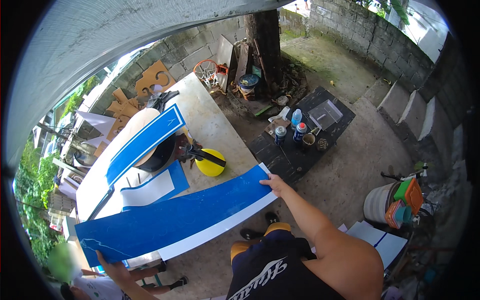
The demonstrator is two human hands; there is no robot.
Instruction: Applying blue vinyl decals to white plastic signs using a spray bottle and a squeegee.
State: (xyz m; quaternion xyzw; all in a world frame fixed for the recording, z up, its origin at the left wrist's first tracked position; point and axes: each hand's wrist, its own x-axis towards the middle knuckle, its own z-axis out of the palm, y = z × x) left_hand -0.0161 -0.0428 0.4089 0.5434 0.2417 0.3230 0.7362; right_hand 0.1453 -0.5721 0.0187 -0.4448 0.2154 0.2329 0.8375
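Observation:
I hold a long blue strip of sheet (175, 216) with a white lower edge, slightly bowed, over the near side of the pale table (227, 135). My right hand (272, 186) pinches its right end. At the lower left end my left hand (114, 267) grips the edge, thumb on the blue face; its other fingers are hidden below. Just beyond the strip lies a blue-and-white piece (155, 189). Further back, a blue panel with a white border (145, 142) leans over a dark round container (164, 154). A yellow spray bottle (210, 163) is to its right.
A low black table (265, 147) holds spray cans (299, 132), a blue bottle (296, 117) and a cup (309, 140). Another person (95, 287) is at the lower left. Stacked containers (395, 200) and concrete steps (412, 115) stand right; a tree trunk (263, 45) rises behind.

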